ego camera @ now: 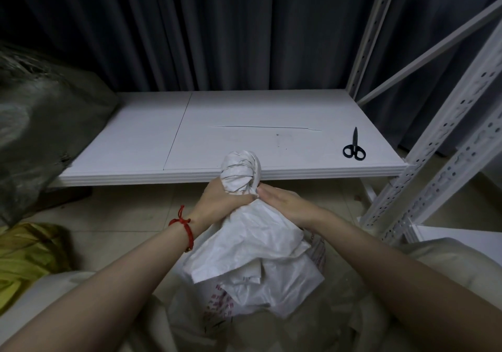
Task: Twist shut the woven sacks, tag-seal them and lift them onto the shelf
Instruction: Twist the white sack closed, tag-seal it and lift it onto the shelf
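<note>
A white woven sack (252, 253) stands on the floor between my arms, its neck twisted into a tight bunch (240, 172) that sticks up in front of the shelf edge. My left hand (220, 199) grips the neck just below the bunch, a red string on its wrist. My right hand (285, 202) lies against the neck from the right with its fingers fairly straight, fingertips touching the twisted cloth. The white shelf board (244, 123) lies just beyond the sack, low to the floor. No tag is visible.
Black scissors (354, 149) lie on the shelf's right side. A large grey-green sack (40, 123) sits at the shelf's left end. Yellow-green cloth (24, 256) lies on the floor at left. Perforated white uprights (434, 161) stand on the right; dark curtains hang behind.
</note>
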